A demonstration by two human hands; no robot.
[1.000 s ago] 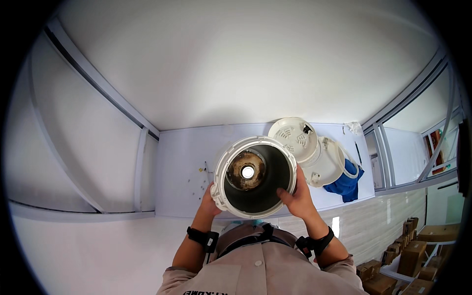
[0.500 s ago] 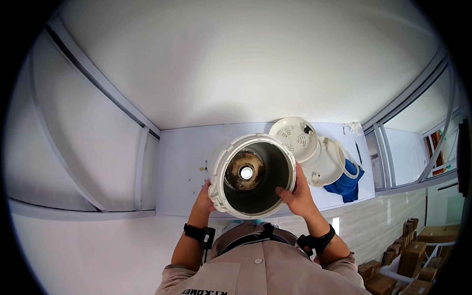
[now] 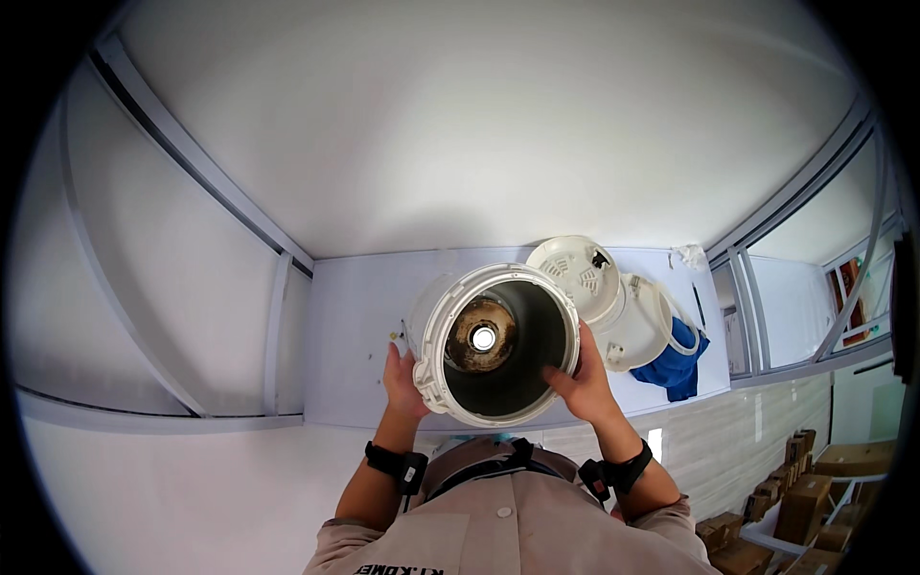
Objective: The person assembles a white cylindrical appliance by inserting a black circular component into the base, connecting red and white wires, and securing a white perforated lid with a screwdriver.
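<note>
A white rice cooker body (image 3: 429, 391) is tilted toward me above the table, its round mouth facing up. Inside are a dark grey wall and a stained brown heating plate (image 3: 466, 350) with a bright round centre. My right hand (image 3: 586, 385) grips the right side of its rim, thumb over the edge inside and fingers along the outer wall. At the left side, my left hand (image 3: 404, 385) has its fingers stretched out and apart, with the palm side against or just beside the shell. Whether it touches is unclear.
Behind and right on the white table (image 3: 350, 287) lie a round cream cover (image 3: 567, 268) with slots and a second round cream lid (image 3: 644, 331). A blue cloth (image 3: 678, 362) is under that lid's right side. Small bits lie left of the cooker. Cardboard boxes (image 3: 803, 503) stand at lower right.
My left hand has loosened from the cooker's left side, its fingers now spread outward. The right hand keeps its grip, and the cooker has barely shifted.
</note>
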